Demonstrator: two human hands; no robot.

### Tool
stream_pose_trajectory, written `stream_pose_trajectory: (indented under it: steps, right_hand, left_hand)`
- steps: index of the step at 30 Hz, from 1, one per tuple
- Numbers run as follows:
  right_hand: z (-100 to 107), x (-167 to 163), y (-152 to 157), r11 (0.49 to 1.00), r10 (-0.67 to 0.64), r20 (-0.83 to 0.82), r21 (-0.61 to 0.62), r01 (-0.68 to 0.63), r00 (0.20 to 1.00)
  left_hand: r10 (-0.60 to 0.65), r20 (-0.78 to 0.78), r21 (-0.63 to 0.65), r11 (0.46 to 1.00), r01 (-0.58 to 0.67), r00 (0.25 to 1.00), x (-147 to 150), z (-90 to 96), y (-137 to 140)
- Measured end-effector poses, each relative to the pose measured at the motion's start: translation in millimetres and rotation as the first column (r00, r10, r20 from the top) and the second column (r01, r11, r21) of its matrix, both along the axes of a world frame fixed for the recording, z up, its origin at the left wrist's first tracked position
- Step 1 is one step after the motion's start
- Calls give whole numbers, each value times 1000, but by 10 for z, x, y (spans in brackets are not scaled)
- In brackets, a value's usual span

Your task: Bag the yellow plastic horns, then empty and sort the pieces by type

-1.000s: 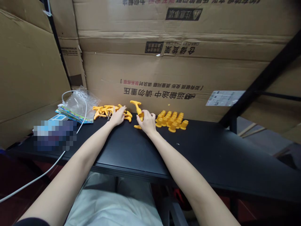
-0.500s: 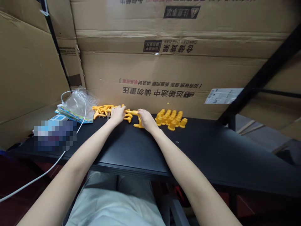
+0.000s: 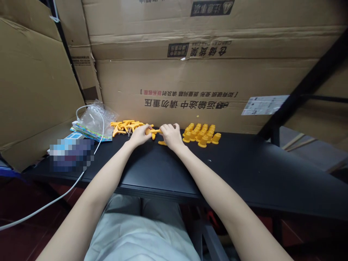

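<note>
My left hand (image 3: 140,135) is closed, fingertips pinched on a yellow plastic piece (image 3: 155,131). The fingers of my right hand (image 3: 172,136) are curled at the other end of that piece, partly hiding it. Beneath the right palm, the end of another yellow piece (image 3: 162,143) shows on the table. Just left of my left hand lies a heap of yellow branched plastic pieces (image 3: 127,125), with small metal chains (image 3: 129,132) among them. Several yellow cup-shaped pieces (image 3: 201,136) stand grouped to the right of my right hand.
The black table (image 3: 163,174) runs up to a cardboard wall (image 3: 168,76). At the left lie clear plastic bags (image 3: 95,116), a colourful packet (image 3: 92,133) and a blurred-out item (image 3: 70,154). A white cable (image 3: 58,195) crosses the table's front edge.
My left hand has moved right, off the heap and closer to my right hand. The piece lying under my right hand is now more covered. The whole view has shifted slightly.
</note>
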State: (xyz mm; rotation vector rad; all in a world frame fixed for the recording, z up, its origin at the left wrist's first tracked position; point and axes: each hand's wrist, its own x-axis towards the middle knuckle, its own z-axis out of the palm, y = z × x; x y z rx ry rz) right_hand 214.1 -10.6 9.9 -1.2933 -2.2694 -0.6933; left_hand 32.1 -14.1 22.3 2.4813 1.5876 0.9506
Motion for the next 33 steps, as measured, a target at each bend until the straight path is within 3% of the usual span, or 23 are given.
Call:
stream_pose_trajectory:
  steps: [4,11,20,29,33]
  right_hand:
    - [-1,6,-3,1000,-15,12,-9,15,1000]
    - [-64,25,23,994,104,34,-38,-102,994]
    - [-22,-37,-1,999,33,47,4,-34,998]
    - [10,-44,-67,1000,-31,44,0,31,999]
    - [-5,-53,-66,999,-39,72,-18,40,997]
  left_hand:
    - [1,13,-64,998,0,1000,-22,-4,-2]
    - [97,-115,20,995,-96,989,-59,16,-35]
    - [121,-119,11,993,-121,985,-50,-16,-6]
    - [64,-90,-183,980,-79,994,-39,-23,13]
    - [45,-140,-201,977,-73,989,-37,-23,16]
